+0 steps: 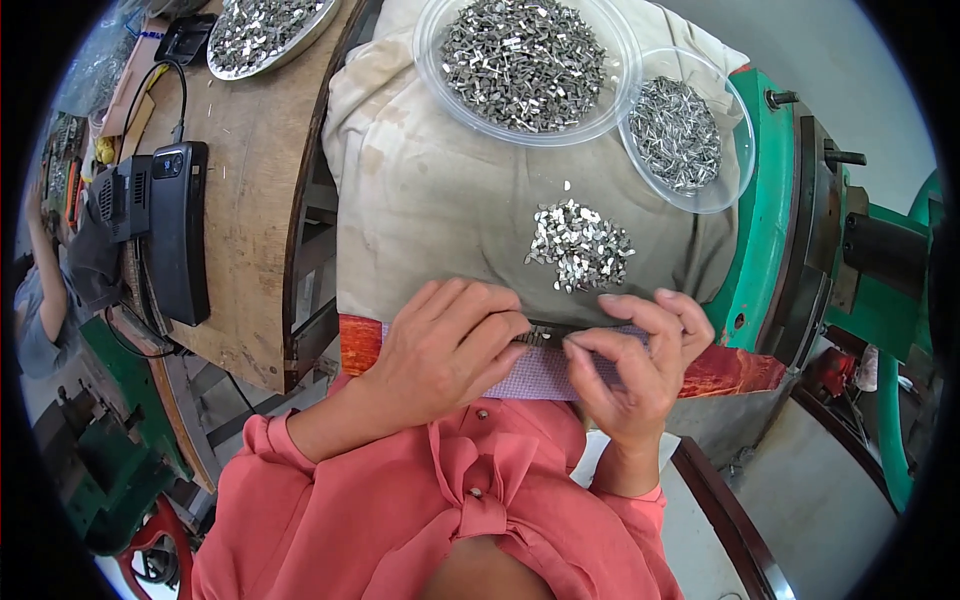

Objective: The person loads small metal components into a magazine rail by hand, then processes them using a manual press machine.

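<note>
Small work at the near edge

Light, one-by-one handling seemed wisest. The left hand (440,338) arched palm-down at the near edge of the cloth-covered worktop (430,215), fingers curled; silver chips (582,250) lay heaped beyond, nearer its right edge; the right hand (636,378) had thumb and forefinger nearly meeting, others fanned. Whether either gripped anything, I couldn't tell.

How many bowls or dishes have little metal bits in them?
3: a large clear bowl on the cloth, a smaller clear bowl to its right, and a pale dish on the wooden table. Others may be hidden.
</note>
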The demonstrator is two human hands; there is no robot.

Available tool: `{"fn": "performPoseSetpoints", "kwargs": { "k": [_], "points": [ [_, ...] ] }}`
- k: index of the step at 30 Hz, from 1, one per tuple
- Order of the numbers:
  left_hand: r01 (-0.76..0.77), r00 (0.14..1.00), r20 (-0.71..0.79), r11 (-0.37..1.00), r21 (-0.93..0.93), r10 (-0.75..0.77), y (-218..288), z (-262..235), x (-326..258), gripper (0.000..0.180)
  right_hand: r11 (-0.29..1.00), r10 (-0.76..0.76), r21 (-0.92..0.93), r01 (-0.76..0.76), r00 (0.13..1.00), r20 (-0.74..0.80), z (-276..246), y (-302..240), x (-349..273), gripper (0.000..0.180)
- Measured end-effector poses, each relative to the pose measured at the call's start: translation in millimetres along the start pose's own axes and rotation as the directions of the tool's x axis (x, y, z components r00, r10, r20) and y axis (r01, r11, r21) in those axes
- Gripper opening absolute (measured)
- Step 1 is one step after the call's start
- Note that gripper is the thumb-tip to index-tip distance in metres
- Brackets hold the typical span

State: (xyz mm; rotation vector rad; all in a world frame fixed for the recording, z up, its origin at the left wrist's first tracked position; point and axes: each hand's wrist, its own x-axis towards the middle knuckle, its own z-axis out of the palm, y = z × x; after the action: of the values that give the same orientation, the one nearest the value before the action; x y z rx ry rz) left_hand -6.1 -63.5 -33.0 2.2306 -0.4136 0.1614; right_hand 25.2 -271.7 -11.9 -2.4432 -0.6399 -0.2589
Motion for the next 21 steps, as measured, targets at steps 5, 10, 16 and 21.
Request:
{"fn": "performPoseSetpoints", "kwargs": {
  "k": [5,10,16,21],
  "points": [
    [0.001,1.0,-0.025,1.0,0.01,-0.001,-2.9,0.7,-6.3,0.034,0.995,-0.097,0.009,0.096,0.994,0.043,14.7,-6.6,-1.8,0.018],
    [0.014,1.0,-0.022,1.0,0.013,-0.014,-2.8,1.3,-8.2,0.034,0.998,-0.065,-0.02,0.066,0.995,0.076,14.9,-7.4,-1.5,0.017],
    [0.013,1.0,-0.021,1.0,0.002,-0.013,-2.4,1.2,-6.4,0.031,0.994,-0.055,-0.087,0.062,0.995,0.086,8.9,-5.6,-7.5,0.015],
    [0.002,1.0,-0.024,1.0,0.008,-0.001,-0.7,2.5,-3.6,0.026,0.979,-0.098,-0.167,0.12,0.986,0.132,9.7,-8.3,-8.2,0.015]
  ]
}}
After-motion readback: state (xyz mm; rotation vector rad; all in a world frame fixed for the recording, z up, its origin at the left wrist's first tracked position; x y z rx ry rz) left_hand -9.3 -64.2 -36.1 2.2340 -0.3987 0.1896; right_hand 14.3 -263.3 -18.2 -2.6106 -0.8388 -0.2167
